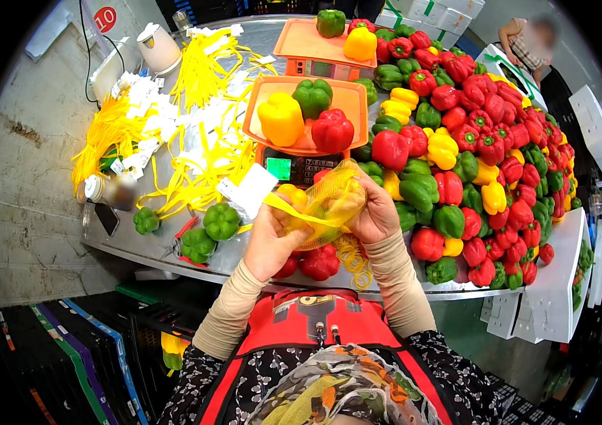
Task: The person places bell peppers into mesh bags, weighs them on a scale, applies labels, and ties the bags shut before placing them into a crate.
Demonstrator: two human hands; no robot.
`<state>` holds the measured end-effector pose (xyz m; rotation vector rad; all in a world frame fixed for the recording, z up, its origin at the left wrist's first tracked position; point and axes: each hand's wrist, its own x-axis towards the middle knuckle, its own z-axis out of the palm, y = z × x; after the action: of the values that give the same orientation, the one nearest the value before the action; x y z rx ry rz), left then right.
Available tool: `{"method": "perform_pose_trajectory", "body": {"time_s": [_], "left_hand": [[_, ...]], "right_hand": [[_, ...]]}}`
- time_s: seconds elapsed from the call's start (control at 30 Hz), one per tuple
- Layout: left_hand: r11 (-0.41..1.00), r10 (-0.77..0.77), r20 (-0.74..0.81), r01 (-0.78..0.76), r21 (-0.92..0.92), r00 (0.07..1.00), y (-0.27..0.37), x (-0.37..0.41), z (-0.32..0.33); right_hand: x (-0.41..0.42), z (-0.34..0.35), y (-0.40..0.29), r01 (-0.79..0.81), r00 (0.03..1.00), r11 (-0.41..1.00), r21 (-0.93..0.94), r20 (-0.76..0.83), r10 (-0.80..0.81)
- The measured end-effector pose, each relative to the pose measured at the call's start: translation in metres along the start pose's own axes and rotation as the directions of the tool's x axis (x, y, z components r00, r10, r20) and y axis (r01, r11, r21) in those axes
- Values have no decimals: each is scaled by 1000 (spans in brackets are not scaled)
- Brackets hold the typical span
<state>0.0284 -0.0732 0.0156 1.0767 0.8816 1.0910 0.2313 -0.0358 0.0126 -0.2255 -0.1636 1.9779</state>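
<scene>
A yellow mesh bag is stretched between my two hands. My left hand grips its yellow band end, from which a white tag sticks out. My right hand holds the gathered netting at the other side. Just beyond, an orange digital scale bears a yellow bell pepper, a green bell pepper and a red bell pepper. Under my hands lie red peppers and a pile of yellow rubber bands; a yellow pepper behind the netting is partly hidden.
A large heap of mixed bell peppers covers the right. Tagged yellow mesh bags spread over the left. Red-handled cutters, green peppers and a phone lie near the left edge. A second scale stands behind; a person is far right.
</scene>
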Motion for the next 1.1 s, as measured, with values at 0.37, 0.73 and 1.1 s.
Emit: {"method": "perform_pose_trajectory", "body": {"time_s": [0.37, 0.73, 1.1], "left_hand": [[862, 11, -16, -18, -506, 1000, 29, 43, -7], [898, -326, 381, 409, -161, 865, -3, 20, -7], [894, -7, -10, 2, -449, 1000, 27, 49, 13]], "right_hand": [[-13, 38, 15, -202, 972, 638, -743, -71, 226], [4, 24, -8, 53, 996, 900, -433, -39, -77], [-16, 30, 16, -160, 980, 774, -612, -7, 197]]}}
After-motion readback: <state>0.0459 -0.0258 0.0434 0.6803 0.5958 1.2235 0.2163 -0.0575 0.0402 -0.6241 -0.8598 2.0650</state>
